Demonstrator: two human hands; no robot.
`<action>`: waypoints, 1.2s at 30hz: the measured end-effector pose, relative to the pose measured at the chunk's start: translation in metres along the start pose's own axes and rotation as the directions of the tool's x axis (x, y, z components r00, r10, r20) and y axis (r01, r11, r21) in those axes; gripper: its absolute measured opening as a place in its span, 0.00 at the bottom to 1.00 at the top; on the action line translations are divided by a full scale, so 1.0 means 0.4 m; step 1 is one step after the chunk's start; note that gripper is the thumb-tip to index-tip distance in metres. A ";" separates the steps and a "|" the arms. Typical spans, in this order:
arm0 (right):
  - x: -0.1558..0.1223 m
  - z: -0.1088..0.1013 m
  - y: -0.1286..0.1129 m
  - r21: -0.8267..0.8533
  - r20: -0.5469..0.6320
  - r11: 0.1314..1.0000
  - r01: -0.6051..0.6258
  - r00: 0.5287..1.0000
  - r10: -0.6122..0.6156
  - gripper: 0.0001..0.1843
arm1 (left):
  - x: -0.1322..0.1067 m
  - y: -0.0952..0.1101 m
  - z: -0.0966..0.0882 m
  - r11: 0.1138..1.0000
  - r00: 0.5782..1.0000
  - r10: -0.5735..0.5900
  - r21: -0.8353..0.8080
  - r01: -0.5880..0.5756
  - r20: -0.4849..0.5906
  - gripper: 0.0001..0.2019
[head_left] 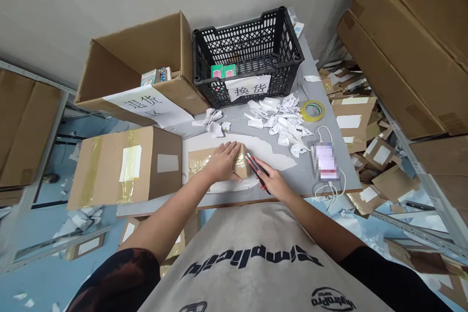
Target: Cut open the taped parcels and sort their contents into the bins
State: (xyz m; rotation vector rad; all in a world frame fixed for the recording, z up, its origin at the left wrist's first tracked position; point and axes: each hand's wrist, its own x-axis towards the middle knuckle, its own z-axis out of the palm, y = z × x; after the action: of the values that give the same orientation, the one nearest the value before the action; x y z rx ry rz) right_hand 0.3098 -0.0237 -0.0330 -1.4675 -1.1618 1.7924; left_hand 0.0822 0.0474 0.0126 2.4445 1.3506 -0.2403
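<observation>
A small brown taped parcel (pixel 242 162) lies on the grey table (pixel 303 175) in front of me, on a white sheet. My left hand (pixel 221 162) rests flat on top of the parcel, fingers stretched and pressing it down. My right hand (pixel 273 181) is closed round a red and black utility knife (pixel 256 168), whose tip touches the parcel's right side.
A black crate (pixel 248 56) with a paper label stands behind, an open labelled carton (pixel 142 75) to its left, and a taped box (pixel 124 168) at my left. Crumpled paper scraps (pixel 278 117), a tape roll (pixel 313 110) and a phone (pixel 326 161) with cable lie to the right. Cardboard fills the right-hand shelves.
</observation>
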 end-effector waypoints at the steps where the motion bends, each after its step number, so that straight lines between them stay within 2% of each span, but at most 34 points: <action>1: 0.000 0.001 -0.003 -0.005 -0.006 1.000 -0.004 1.000 0.003 0.31 | 0.001 0.000 0.001 1.000 1.000 -0.006 0.004 0.006 0.008 0.64; 7: -0.016 0.002 -0.051 -0.161 -0.023 0.986 -0.040 0.999 0.036 0.27 | 0.005 0.005 0.008 1.000 0.999 -0.025 0.009 0.025 0.020 0.65; 11: -0.010 -0.011 -0.086 -0.189 0.025 0.978 -0.090 0.995 0.096 0.26 | 0.006 0.003 0.009 1.000 0.999 -0.018 0.002 0.018 0.026 0.65; 14: -0.006 -0.028 -0.094 -0.222 0.061 0.973 -0.068 0.995 0.084 0.26 | 0.006 0.002 0.010 1.000 1.000 -0.017 0.001 0.017 0.027 0.66; 19: -0.008 -0.046 -0.097 -0.194 0.112 0.979 -0.057 0.991 0.079 0.27 | 0.006 0.003 0.010 1.000 1.000 -0.019 -0.004 0.019 0.024 0.67; 28: -0.023 -0.013 -0.057 -0.047 0.087 0.998 -0.051 0.995 0.054 0.28 | 0.007 -0.003 0.012 1.000 1.000 -0.005 -0.026 0.005 -0.003 0.66; 36: -0.033 -0.038 -0.052 -0.180 0.098 0.984 0.006 0.995 0.012 0.27 | 0.008 -0.003 0.014 1.000 1.000 0.002 -0.028 -0.002 -0.006 0.68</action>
State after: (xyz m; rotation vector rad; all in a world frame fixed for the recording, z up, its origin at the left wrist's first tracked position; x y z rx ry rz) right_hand 0.3253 -0.0204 -0.0088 -1.4951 -1.4042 1.8191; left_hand 0.0828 0.0484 0.0062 2.4253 1.3445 -0.2127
